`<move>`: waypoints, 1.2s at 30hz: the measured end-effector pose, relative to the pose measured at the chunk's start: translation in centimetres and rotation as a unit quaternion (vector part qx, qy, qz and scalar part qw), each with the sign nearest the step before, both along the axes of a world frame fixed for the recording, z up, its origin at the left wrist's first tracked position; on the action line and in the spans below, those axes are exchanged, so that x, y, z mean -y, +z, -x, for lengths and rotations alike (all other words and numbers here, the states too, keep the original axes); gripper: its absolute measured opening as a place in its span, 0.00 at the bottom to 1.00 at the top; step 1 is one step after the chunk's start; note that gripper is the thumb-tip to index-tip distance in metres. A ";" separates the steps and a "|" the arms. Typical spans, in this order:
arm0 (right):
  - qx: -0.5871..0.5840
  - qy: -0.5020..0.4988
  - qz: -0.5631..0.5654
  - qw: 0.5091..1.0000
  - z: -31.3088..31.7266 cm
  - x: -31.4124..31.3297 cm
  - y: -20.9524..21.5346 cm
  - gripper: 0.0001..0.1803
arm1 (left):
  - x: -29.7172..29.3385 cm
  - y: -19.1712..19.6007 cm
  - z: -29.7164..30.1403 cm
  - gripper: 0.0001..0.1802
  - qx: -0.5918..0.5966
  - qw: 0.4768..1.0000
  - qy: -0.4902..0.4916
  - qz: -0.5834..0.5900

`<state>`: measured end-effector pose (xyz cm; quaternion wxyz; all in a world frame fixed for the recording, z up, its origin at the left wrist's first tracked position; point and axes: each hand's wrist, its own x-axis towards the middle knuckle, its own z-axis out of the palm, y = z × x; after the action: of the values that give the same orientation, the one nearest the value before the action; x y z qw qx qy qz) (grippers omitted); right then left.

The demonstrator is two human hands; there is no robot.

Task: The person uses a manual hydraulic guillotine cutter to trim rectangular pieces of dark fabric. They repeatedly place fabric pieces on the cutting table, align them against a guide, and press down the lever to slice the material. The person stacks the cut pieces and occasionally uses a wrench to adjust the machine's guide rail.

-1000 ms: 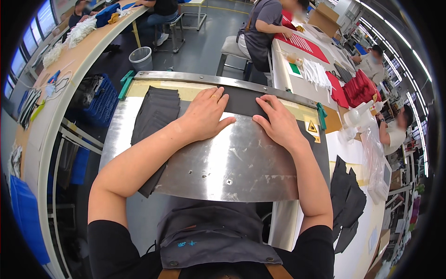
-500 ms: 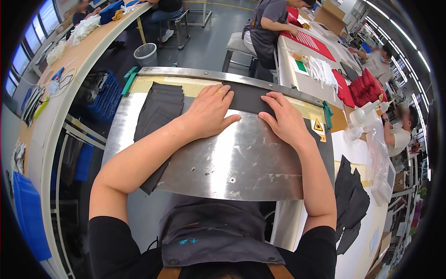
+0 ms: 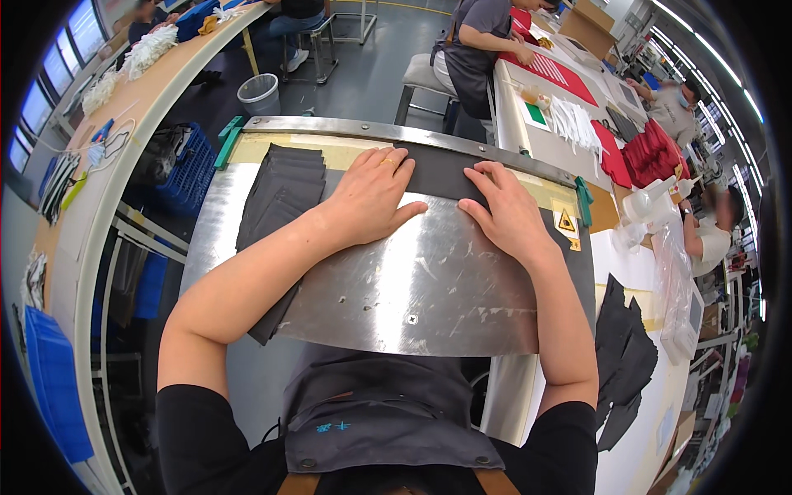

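Note:
A flat black piece of fabric-like material [image 3: 437, 172] lies against the long metal bar [image 3: 363, 129] at the far edge of a shiny metal plate [image 3: 429, 289]. My left hand [image 3: 373, 196] rests palm down over its left end, thumb spread out onto the plate. At its right end my right hand [image 3: 503, 206] touches it with fingertips, fingers apart and thumb on the metal. Neither hand is wrapped round anything. Beside my left forearm lies a fanned stack of similar black pieces [image 3: 285, 186], partly hidden by that arm.
Green clamps [image 3: 228, 142] sit at both ends of the bar. More black pieces [image 3: 623, 359] lie on the white table at right. A blue crate [image 3: 183, 173] stands at left, a grey bin [image 3: 260, 93] beyond. A co-worker [image 3: 478, 49] handles a red sheet [image 3: 557, 81].

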<state>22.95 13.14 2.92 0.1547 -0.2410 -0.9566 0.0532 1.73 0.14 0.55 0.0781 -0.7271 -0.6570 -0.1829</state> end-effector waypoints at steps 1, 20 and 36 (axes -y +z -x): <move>0.000 0.002 -0.004 1.000 0.0 0.0 -0.1 0.26 | 0.0 0.0 0.0 0.35 0.001 1.000 0.001 0.001; 0.024 -0.008 -0.002 1.000 0.0 0.5 0.3 0.27 | 0.1 0.2 -0.2 0.36 0.007 1.000 0.005 0.017; 0.035 0.029 0.018 0.999 0.4 1.2 1.5 0.28 | 1.4 4.4 0.0 0.30 0.043 0.985 -0.023 0.163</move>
<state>22.56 11.95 4.40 0.1149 -0.2174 -0.9670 0.0665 1.78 -1.30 4.97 -0.0741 -0.7364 -0.6640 -0.1061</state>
